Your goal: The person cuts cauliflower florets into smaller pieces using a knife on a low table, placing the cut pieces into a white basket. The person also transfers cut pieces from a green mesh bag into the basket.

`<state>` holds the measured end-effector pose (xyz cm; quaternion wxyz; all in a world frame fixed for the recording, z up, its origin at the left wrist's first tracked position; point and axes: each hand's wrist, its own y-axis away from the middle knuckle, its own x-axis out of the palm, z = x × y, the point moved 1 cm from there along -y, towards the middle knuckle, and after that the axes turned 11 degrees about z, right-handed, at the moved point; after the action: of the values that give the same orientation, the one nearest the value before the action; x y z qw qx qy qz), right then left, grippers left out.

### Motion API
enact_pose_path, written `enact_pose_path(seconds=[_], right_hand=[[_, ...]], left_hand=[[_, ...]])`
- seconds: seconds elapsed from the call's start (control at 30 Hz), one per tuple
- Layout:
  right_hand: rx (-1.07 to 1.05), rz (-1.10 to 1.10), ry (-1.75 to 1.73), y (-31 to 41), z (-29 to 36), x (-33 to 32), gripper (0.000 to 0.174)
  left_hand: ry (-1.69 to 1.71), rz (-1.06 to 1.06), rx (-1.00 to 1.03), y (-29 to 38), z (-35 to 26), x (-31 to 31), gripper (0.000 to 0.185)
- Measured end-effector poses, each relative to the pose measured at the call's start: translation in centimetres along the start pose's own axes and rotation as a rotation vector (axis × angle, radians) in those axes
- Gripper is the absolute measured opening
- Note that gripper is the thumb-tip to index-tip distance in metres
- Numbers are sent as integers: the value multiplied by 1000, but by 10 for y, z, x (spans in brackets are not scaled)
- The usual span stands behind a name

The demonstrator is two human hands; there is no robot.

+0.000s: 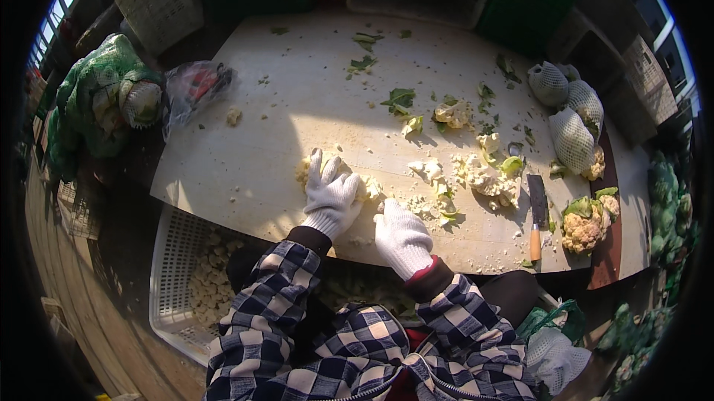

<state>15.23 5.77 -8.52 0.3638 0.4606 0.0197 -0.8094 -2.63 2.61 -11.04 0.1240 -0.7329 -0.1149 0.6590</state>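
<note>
My left hand (333, 192), in a white knitted glove, lies over a piece of cauliflower (302, 171) on the pale board, with its fingers spread and bent onto it. More florets (369, 188) show between my two hands. My right hand (403, 234), gloved the same way, is curled near the board's front edge; whether it holds something small is hidden. Cut cauliflower pieces and crumbs (427, 206) lie to its right, with a larger heap (491, 178) beyond. A cleaver with a wooden handle (535, 242) rests farther right, beside a whole cauliflower (583, 225).
A white plastic basket (167, 267) with florets stands below the board's left front edge. Foam-netted cauliflowers (569, 133) sit at the right. A green net bag (95, 100) and a clear plastic bag (195, 89) are at the left. Crates (156, 5) line the back; leaf scraps (399, 99) are scattered about.
</note>
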Motion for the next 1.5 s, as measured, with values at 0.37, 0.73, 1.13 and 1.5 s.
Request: enact_pose_path(seconds=[0.37, 0.73, 1.13, 1.5], right_hand=[[-17, -239, 133, 2, -27, -34, 28], [-3, 51, -4, 24, -12, 11, 23], [57, 173, 105, -1, -29, 23, 19], [479, 450, -1114, -3, -37, -16, 19]], left_hand=[[-21, 238, 4, 7, -11, -4, 32], [-62, 462, -63, 7, -15, -3, 63], [-44, 181, 13, 9, -17, 7, 47], [-123, 514, -37, 13, -22, 8, 73]])
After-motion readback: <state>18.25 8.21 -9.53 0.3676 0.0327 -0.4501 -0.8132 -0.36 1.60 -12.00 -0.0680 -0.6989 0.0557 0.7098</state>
